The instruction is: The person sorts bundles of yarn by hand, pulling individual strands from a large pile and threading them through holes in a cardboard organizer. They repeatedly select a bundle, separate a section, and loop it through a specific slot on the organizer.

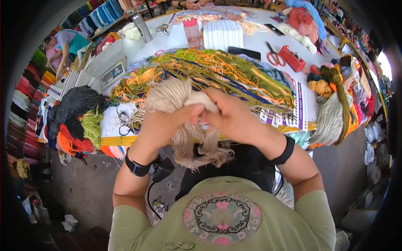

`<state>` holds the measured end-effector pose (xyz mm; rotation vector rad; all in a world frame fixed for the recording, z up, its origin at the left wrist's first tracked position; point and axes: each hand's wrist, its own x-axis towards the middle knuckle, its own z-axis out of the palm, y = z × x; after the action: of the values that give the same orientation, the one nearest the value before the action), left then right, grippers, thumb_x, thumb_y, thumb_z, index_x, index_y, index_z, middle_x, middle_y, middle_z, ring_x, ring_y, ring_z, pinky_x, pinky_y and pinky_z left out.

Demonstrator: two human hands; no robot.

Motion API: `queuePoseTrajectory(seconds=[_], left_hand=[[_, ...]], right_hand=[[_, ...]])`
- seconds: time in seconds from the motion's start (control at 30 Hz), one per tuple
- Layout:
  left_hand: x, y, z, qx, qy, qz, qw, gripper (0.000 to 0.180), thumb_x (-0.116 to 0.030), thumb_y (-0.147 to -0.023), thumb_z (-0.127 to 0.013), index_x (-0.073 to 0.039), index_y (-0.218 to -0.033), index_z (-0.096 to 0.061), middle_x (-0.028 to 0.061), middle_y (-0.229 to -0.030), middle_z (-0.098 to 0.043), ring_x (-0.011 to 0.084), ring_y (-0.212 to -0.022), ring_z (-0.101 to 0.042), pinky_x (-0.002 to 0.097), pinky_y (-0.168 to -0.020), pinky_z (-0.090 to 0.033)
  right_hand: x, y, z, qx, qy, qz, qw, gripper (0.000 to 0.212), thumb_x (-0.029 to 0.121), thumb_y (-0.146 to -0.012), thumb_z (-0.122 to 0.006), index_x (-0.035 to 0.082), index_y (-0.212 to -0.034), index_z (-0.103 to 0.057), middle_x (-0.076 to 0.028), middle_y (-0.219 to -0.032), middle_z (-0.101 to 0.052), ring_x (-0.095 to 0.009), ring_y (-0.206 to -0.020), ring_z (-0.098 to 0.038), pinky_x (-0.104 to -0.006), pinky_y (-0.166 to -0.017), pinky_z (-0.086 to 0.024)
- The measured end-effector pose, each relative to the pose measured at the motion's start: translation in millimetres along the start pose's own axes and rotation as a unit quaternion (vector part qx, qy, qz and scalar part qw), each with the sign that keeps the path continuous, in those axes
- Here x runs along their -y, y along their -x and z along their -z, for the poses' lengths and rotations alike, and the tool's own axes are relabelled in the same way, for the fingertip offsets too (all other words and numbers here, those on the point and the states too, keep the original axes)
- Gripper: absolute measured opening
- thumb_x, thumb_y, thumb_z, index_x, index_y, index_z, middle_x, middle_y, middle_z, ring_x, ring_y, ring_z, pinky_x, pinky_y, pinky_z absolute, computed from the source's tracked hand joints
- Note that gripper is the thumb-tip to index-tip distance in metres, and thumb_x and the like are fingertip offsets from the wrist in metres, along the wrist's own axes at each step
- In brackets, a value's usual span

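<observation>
A beige skein of yarn (pixel 168 95) is between my two hands at the front edge of the table. Its upper part bulges above my left hand (pixel 168 124), and looped ends hang below over my lap. My left fingers are closed on the yarn. My right hand (pixel 233 113) pinches a lighter strand near the middle, its fingertips close to the left ones. Exactly how the strand passes between the fingertips is hidden. Just beyond my hands lies a long heap of green, orange and navy yarn (pixel 226 69).
At left stand a digital scale (pixel 112 75) and dark grey yarn (pixel 77 106). Farther back are a steel flask (pixel 142 28), a pink bottle (pixel 192 33), orange-handled scissors (pixel 275 57) and a red tape dispenser (pixel 292 58). Mixed skeins (pixel 335 113) hang over the right edge. Other people are behind.
</observation>
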<state>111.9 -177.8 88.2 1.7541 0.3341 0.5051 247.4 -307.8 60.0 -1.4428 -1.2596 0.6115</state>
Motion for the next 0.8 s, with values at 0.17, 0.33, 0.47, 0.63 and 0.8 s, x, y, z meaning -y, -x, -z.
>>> queuePoseTrajectory(seconds=[0.17, 0.33, 0.47, 0.63, 0.8], left_hand=[[-8, -3, 19, 0.174, 0.115, 0.127, 0.97, 0.025, -0.019, -0.081, -0.071, -0.001, -0.097, -0.066, 0.0063, -0.075, -0.066, 0.0067, -0.061, -0.06, 0.0182, -0.043, -0.034], [-7, -5, 82, 0.225, 0.273, -0.085, 0.932, 0.033, -0.026, -0.1, -0.039, -0.002, -0.105, -0.06, 0.0035, -0.064, -0.058, 0.013, -0.056, -0.054, 0.0372, -0.073, -0.046], [-103, -14, 96, 0.219, 0.472, -0.087, 0.85, 0.016, -0.018, -0.101, -0.038, -0.006, -0.095, -0.047, -0.0006, -0.077, -0.046, 0.0092, -0.072, -0.046, 0.0249, -0.053, -0.041], [-157, -23, 150, 0.153, 0.448, -0.067, 0.878, 0.011, -0.012, -0.098, -0.043, -0.002, -0.098, -0.047, 0.0007, -0.077, -0.045, 0.0103, -0.07, -0.046, 0.0231, -0.051, -0.039], [-193, -22, 195, 0.096, 0.41, -0.052, 0.906, 0.01, -0.008, -0.096, -0.045, 0.001, -0.096, -0.049, 0.0042, -0.075, -0.047, 0.0129, -0.062, -0.041, 0.0255, -0.053, -0.038]], right_hand=[[20, -39, 40, -0.113, -0.233, 0.046, 0.965, 0.013, 0.014, -0.085, -0.051, 0.006, -0.091, -0.06, 0.001, -0.064, -0.052, -0.01, -0.053, -0.049, -0.0248, -0.053, -0.043], [0, -71, 76, -0.067, -0.206, 0.049, 0.975, 0.017, 0.021, -0.085, -0.06, 0.006, -0.094, -0.063, 0.0, -0.07, -0.054, -0.01, -0.055, -0.049, -0.0262, -0.053, -0.043], [-24, -61, 42, -0.023, -0.069, -0.009, 0.997, 0.035, 0.028, -0.087, -0.068, 0.006, -0.113, -0.062, 0.004, -0.078, -0.058, -0.004, -0.063, -0.048, -0.0209, -0.058, -0.043], [-62, -59, 35, -0.043, -0.018, -0.001, 0.999, 0.033, 0.03, -0.086, -0.068, 0.003, -0.104, -0.063, -0.003, -0.076, -0.059, -0.01, -0.06, -0.054, -0.0266, -0.057, -0.048], [-74, -59, 38, -0.057, -0.032, -0.012, 0.998, 0.037, 0.031, -0.088, -0.066, 0.004, -0.113, -0.06, 0.0, -0.08, -0.057, -0.008, -0.067, -0.053, -0.025, -0.06, -0.048]])
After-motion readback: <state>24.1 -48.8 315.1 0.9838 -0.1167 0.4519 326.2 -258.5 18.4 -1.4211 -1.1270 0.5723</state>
